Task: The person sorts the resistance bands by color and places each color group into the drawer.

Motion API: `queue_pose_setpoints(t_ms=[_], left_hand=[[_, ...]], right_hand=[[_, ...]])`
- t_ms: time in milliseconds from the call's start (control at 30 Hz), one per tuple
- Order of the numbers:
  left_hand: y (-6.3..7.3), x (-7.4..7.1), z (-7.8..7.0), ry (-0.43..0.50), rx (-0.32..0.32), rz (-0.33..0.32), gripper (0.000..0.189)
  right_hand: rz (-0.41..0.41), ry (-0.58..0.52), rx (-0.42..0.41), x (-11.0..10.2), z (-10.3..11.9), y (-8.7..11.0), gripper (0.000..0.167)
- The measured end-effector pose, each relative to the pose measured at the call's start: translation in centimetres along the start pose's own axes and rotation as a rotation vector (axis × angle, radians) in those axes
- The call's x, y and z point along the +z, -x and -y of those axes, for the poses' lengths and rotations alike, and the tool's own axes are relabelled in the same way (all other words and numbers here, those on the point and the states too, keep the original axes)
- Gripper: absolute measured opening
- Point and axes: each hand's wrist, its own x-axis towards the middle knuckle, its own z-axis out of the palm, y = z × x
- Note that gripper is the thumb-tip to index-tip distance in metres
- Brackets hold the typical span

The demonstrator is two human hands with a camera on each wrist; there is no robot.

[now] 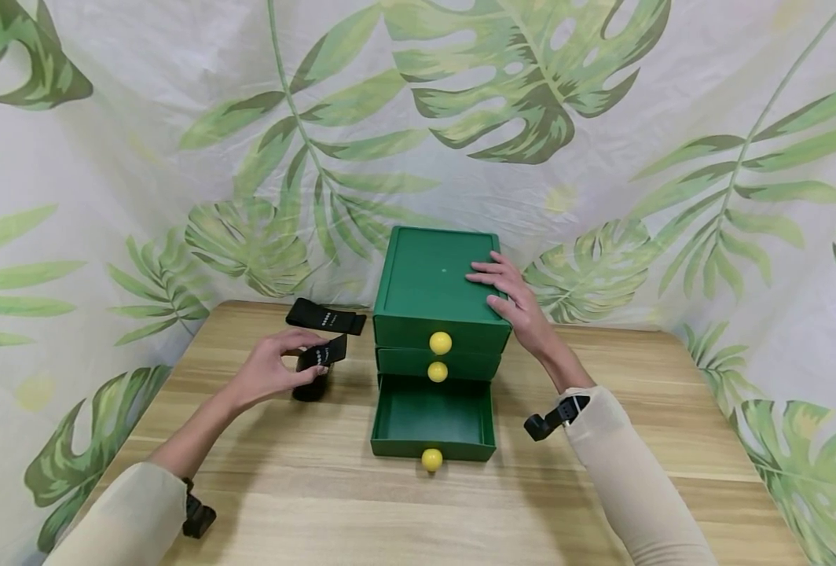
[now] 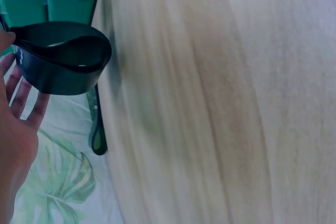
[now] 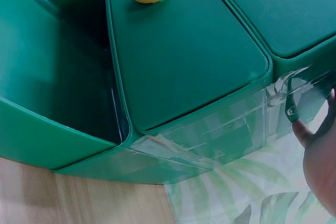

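My left hand (image 1: 274, 366) pinches a black resistance band (image 1: 324, 354) between thumb and fingers, left of the green drawer cabinet. In the left wrist view the held band (image 2: 68, 80) hangs as a wide loop with white marks near the thumb. Behind it, a second black band (image 1: 319, 317) lies flat and folded on the table. My right hand (image 1: 520, 303) rests on the top right edge of the green cabinet (image 1: 425, 275), fingers spread over the top. The bottom drawer (image 1: 432, 448) is pulled out with nothing inside; the upper two are closed.
Each drawer has a round yellow knob (image 1: 441, 343). The cabinet stands toward the back of the wooden table (image 1: 305, 487), before a leaf-patterned cloth (image 1: 361, 47). Clear tape (image 3: 220, 135) runs along the cabinet's side.
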Motion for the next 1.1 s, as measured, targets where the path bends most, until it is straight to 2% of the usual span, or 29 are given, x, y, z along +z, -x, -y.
queue_pose_setpoints(t_ms=[100,200,633,933,1100], left_hand=[[0.0,-0.2,-0.8,0.022,-0.01,0.001,0.046],[0.0,-0.4,-1.6,0.048,0.009,-0.005,0.047],[-0.6,-1.4,-6.2,0.067,0.156,0.013,0.046],[-0.8,-1.3,-9.1,0.104,0.232,0.031,0.047],[-1.2,-1.0,-10.4,0.112,0.294,0.022,0.05]], right_hand=[[-0.002,-0.003,0.0,0.0,0.0,0.0,0.041],[-0.002,-0.003,-0.001,0.0,0.0,0.0,0.041],[0.011,-0.002,0.007,-0.1,-0.2,0.1,0.041],[0.016,0.001,0.015,-0.2,-0.1,0.1,0.042],[0.022,0.004,0.018,-0.3,-0.1,0.1,0.042]])
